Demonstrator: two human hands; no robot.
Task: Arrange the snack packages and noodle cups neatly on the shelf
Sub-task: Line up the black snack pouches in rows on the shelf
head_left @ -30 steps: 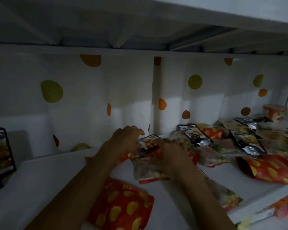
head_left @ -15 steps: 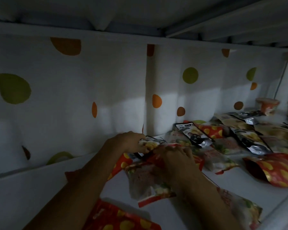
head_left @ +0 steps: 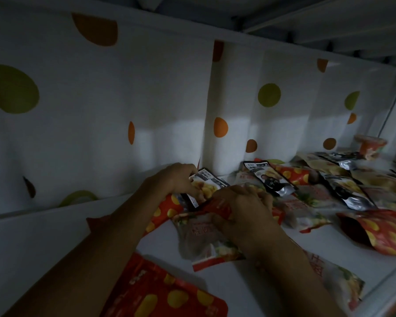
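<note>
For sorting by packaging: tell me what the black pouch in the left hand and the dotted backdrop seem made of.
Black pouch: probably glossy plastic or foil film; it creases and catches light. Dotted backdrop: looks like matte cloth or thin sheet, hanging in soft vertical folds.

Both bare forearms reach forward, hands nearly touching. The left hand (head_left: 178, 179) pinches a dark packet (head_left: 207, 185) with curled fingers. The right hand (head_left: 242, 209), knuckles up, has its grip on a clear packet (head_left: 201, 239).
</note>
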